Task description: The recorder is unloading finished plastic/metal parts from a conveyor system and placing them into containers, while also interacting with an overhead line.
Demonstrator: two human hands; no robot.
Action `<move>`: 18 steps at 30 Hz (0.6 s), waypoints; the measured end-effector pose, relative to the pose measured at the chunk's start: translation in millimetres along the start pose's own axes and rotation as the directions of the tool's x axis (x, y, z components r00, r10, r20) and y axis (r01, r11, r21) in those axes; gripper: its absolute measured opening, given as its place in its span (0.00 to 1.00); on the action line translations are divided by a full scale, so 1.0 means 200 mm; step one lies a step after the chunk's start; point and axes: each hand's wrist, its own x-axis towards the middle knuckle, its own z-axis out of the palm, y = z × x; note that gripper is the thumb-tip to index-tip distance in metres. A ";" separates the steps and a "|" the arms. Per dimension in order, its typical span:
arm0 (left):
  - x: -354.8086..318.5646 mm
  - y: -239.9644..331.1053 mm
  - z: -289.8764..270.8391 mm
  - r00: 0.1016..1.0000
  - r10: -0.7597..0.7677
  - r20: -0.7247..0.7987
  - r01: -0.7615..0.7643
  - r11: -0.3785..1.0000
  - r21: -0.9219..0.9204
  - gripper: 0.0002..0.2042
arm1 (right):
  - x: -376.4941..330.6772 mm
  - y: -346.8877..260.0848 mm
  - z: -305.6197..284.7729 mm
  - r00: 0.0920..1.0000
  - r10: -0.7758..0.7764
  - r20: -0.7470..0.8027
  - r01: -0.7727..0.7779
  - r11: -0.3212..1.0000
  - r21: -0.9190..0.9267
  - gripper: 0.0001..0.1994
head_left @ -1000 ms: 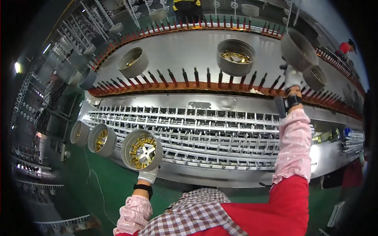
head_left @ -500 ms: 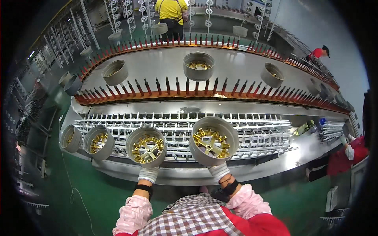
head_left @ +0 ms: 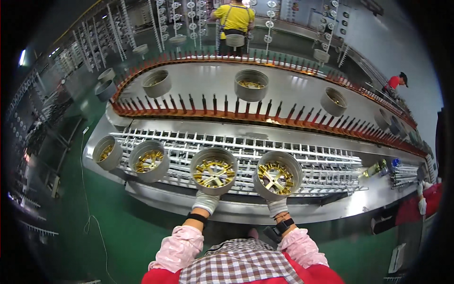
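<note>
My left hand (head_left: 206, 201), in a white knit glove, grips a round grey drum (head_left: 193, 173) from its near underside. Inside that drum sits a ring of gold metal pieces around a gold spoked centre (head_left: 215, 177). To the right, my gloved right hand (head_left: 277, 207) holds a similar grey drum (head_left: 299, 180), also with gold pieces and a pale gold cross (head_left: 274, 181) inside. The drums hide most of my fingers. Two more grey drums with gold contents, a middle one (head_left: 163, 166) and a far left one (head_left: 117, 158), are lined up to the left.
Long silvery racks (head_left: 321, 163) lie on the metal bench beneath the drums. Behind runs a curved line of upright dark-tipped pins (head_left: 236, 112), with several other grey drums beyond. A person in yellow (head_left: 236, 19) stands at the back; another in red (head_left: 430, 201) is at the right.
The whole view has shifted, the scene moving rightward. The right drum looks smaller and lower, and both drums now sit closer together with my hands still at them.
</note>
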 end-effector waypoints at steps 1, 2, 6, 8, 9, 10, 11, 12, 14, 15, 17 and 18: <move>0.00 0.01 -0.01 1.000 0.006 -0.010 -0.006 1.000 -0.002 0.19 | 0.01 0.00 0.02 0.998 0.009 -0.063 0.001 0.987 0.160 0.23; -0.01 0.01 -0.02 1.000 0.012 -0.023 -0.012 1.000 -0.005 0.18 | 0.02 0.00 0.04 0.998 0.030 -0.046 -0.017 0.961 0.275 0.23; -0.01 0.00 0.01 0.998 0.031 -0.059 -0.031 1.000 -0.003 0.17 | -0.02 0.00 0.10 0.999 0.053 -0.012 -0.046 0.938 0.343 0.23; 0.00 -0.02 0.03 0.948 0.115 -0.295 -0.140 0.988 -0.064 0.17 | -0.05 0.00 0.11 0.998 0.065 -0.009 -0.058 0.937 0.344 0.22; 0.01 -0.03 0.04 0.978 0.058 -0.202 -0.089 0.985 -0.148 0.17 | -0.06 -0.01 0.11 0.998 0.068 -0.002 -0.063 0.935 0.349 0.22; 0.01 -0.04 0.03 0.976 0.102 -0.191 -0.101 0.995 0.012 0.16 | -0.06 -0.02 0.11 0.998 0.065 0.002 -0.061 0.932 0.357 0.22; 0.01 -0.04 0.03 0.924 0.246 -0.291 -0.195 0.961 0.195 0.16 | -0.05 -0.03 0.11 0.998 0.064 0.004 -0.061 0.932 0.358 0.22; 0.00 -0.04 0.01 0.951 0.213 -0.224 -0.181 0.971 0.155 0.16 | -0.04 -0.03 0.11 0.998 0.063 0.009 -0.063 0.928 0.366 0.22; -0.03 -0.02 -0.02 0.971 0.233 -0.050 -0.222 0.961 0.166 0.16 | -0.03 -0.04 0.13 0.998 0.063 0.021 -0.066 0.922 0.382 0.22; -0.06 -0.01 -0.05 0.976 0.196 0.099 -0.213 0.955 0.209 0.16 | -0.02 -0.03 0.15 0.998 0.060 0.028 -0.066 0.919 0.388 0.22; -0.16 0.09 -0.04 0.959 -0.011 -0.282 -0.070 0.960 -0.272 0.16 | -0.02 -0.03 0.18 0.998 0.047 0.047 -0.062 0.915 0.398 0.21; -0.20 0.16 -0.04 0.910 -0.141 -0.390 -0.123 0.806 -0.579 0.16 | -0.03 -0.02 0.20 0.998 0.039 0.050 -0.057 0.910 0.412 0.21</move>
